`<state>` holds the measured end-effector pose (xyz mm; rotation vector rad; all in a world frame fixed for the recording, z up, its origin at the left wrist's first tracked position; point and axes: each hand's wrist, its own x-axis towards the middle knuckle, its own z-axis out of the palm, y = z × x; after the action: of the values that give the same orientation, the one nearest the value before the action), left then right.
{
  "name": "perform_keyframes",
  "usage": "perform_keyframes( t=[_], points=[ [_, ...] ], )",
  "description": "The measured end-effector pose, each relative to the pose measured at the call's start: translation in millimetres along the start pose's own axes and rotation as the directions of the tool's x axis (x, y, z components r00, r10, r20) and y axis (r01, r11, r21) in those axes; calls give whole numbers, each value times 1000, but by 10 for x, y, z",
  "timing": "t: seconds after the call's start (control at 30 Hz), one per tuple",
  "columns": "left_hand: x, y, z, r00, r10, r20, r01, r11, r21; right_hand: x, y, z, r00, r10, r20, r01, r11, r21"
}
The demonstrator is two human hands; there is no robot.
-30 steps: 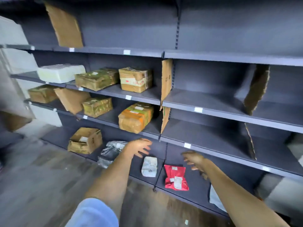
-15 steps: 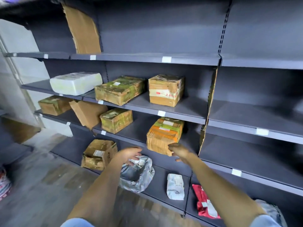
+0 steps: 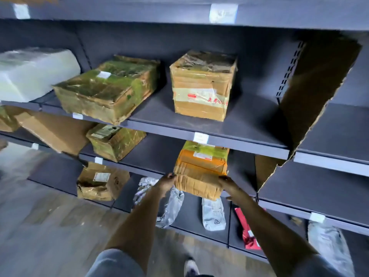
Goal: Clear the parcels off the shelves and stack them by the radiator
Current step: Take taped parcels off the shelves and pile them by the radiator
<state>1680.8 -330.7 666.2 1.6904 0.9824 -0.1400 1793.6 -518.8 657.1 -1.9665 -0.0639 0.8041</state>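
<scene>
Orange-taped cardboard parcel sits at the front lip of the middle shelf, its near end hanging a little over the edge. Left hand clasps the near left corner; right hand clasps the near right corner, fingers curled around the box edges on both sides. Each grip is closed around the parcel, none spread.

Handling, as a judgement: stiff box, wrinkled tape skin, likely slick under the palms; the corners look slightly crushed, so weight unknown but probably moderate. Best hold is low on the two side faces with fingers under the base, once it slides clear of the shelf.

Count, visible only:
- cardboard boxes on the shelf above: two, a green-taped box and a tall brown box, well apart
- white wrapped bundle: one, at far left
- middle shelf: a small green-taped box besides the held parcel; more at far left, cut off
- bottom shelf: a torn brown box, a silver bag, a white pouch, a red packet, and another pale bag

Radiator is not in view.
</scene>
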Motion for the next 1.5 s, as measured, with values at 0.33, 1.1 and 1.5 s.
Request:
perform_keyframes(
  t=[0.33, 1.1, 1.5],
  points=[
    [633, 47, 175, 993, -71, 95, 83, 989, -126, 246, 196, 115, 997, -34, -69, 47, 977, 207],
    [-1936, -1666, 2122, 382, -611, 693, 46, 762, 646, -3661, 3095, -152, 599, 564, -568, -160, 780, 606],
    [-4752, -2290, 5108, 156, -748, 645, -610, 441, 658, -6517, 4976, -910, 86, 855, -512, 292, 470, 833]
  ],
)
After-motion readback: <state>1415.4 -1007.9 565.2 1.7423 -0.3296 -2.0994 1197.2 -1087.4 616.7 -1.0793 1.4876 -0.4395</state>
